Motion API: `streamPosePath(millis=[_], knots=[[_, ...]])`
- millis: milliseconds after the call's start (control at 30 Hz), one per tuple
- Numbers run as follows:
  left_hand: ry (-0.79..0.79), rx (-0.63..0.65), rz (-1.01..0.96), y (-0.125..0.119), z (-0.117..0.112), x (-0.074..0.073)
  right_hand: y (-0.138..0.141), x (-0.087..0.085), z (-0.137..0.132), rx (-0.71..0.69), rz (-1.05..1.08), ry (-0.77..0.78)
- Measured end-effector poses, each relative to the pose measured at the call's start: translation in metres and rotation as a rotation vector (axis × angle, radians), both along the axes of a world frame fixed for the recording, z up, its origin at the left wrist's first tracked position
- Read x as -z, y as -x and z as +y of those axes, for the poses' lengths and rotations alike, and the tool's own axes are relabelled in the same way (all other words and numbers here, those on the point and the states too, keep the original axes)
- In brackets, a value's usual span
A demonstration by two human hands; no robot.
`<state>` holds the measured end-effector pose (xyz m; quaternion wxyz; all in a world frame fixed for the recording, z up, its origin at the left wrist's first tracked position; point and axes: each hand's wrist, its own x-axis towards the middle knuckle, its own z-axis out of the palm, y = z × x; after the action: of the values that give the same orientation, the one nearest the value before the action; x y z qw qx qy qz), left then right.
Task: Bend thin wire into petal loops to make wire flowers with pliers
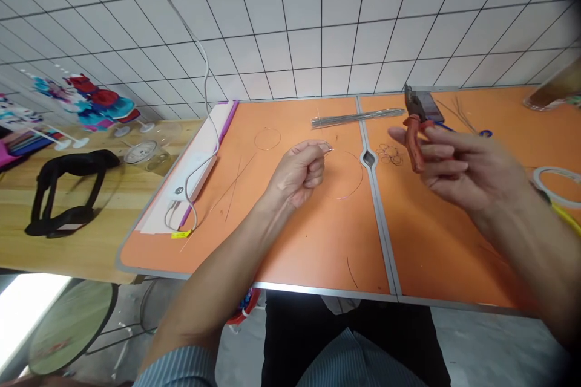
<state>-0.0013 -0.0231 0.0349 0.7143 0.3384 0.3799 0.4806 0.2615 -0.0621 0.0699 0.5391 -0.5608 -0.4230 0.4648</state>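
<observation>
Over the middle of the orange table (290, 242), my left hand (300, 170) pinches a thin wire (361, 176), whose curved length bows out to the right. Small bends of wire show at the fingertips. My right hand (458, 163) holds red-handled pliers (414, 142) upright, jaws pointing up and away from the wire. Beyond both hands lies a bundle of straight metal wires (354, 118). A small heap of wire loops (390, 155) rests beside the table's centre hinge, left of the pliers.
A white power strip (195, 181) with a cable lies on the left. A wire ring (267, 139) and loose straight wires (233, 181) are nearby. At right is a roll of white tape (560, 186); a phone-like dark object (430, 107) lies behind the pliers. The tiled wall (299, 30) bounds the back.
</observation>
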Motion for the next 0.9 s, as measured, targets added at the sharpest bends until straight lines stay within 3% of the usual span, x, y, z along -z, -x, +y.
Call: streamPosePath(millis=[67, 167, 233, 367, 467, 533, 667, 767, 900], knots=[[0.004, -0.016, -0.019, 0.001, 0.0, -0.002, 0.003, 0.006, -0.011, -0.155, 0.349, 0.141], [0.003, -0.039, -0.037, 0.003, 0.0, -0.004, 0.009, 0.019, -0.029, -0.207, 0.447, 0.279], [-0.004, -0.048, -0.042, 0.003, 0.0, -0.006, 0.015, 0.025, -0.043, -0.209, 0.374, 0.286], [-0.014, -0.059, -0.06, 0.005, 0.0, -0.008, 0.022, 0.035, -0.07, -0.357, 0.183, 0.319], [-0.02, -0.071, -0.075, 0.006, 0.0, -0.01, 0.022, 0.037, -0.078, -0.408, -0.079, 0.221], [-0.019, -0.061, -0.081, 0.005, -0.001, -0.01, 0.023, 0.032, -0.073, -0.352, -0.249, 0.108], [-0.02, -0.017, -0.094, 0.001, -0.004, -0.006, 0.041, 0.013, -0.046, -0.071, -0.423, -0.1], [-0.019, 0.023, -0.101, -0.003, -0.006, -0.002, 0.058, 0.005, -0.023, -0.094, -0.341, -0.168], [-0.008, 0.039, -0.113, -0.006, -0.006, 0.003, 0.074, 0.009, -0.005, -0.128, -0.295, -0.22]])
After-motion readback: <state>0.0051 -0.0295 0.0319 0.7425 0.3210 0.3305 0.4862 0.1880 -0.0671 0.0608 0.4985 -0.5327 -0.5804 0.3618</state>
